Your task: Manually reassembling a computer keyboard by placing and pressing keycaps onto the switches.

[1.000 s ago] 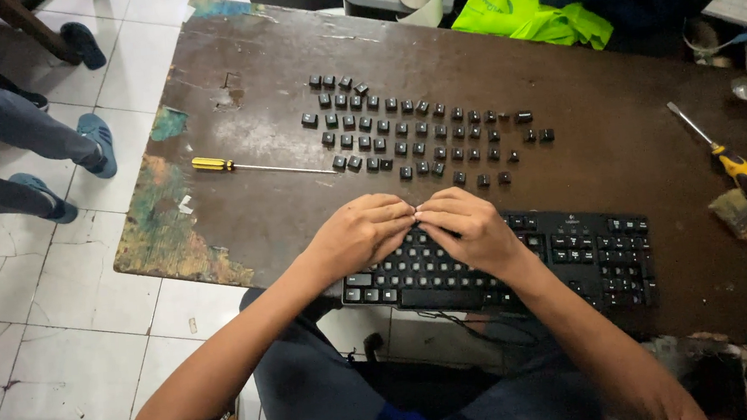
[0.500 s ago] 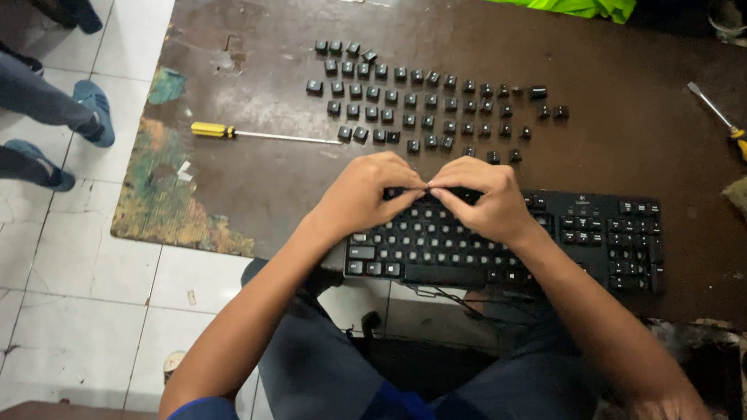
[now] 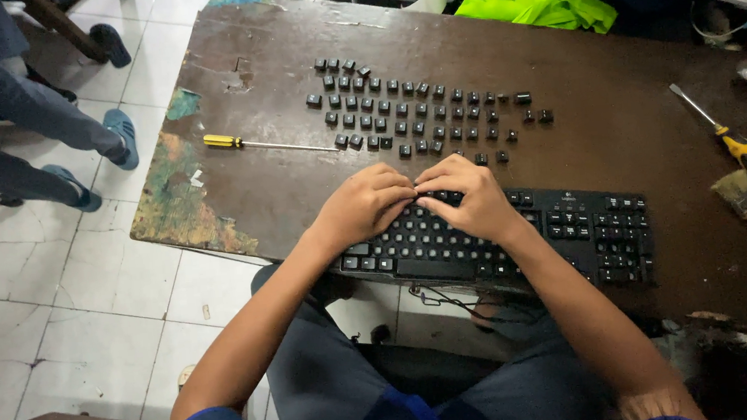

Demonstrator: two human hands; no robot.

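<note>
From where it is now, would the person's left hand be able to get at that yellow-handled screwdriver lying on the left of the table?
Probably yes. The left hand rests on the keyboard, and the screwdriver lies on bare table just up and left of it, with nothing between; the loose keycaps sit off to the right.

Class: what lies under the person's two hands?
The left hand and right hand rest on the top rows of a black keyboard. Keys show around them; the part under the fingers is hidden.
</note>
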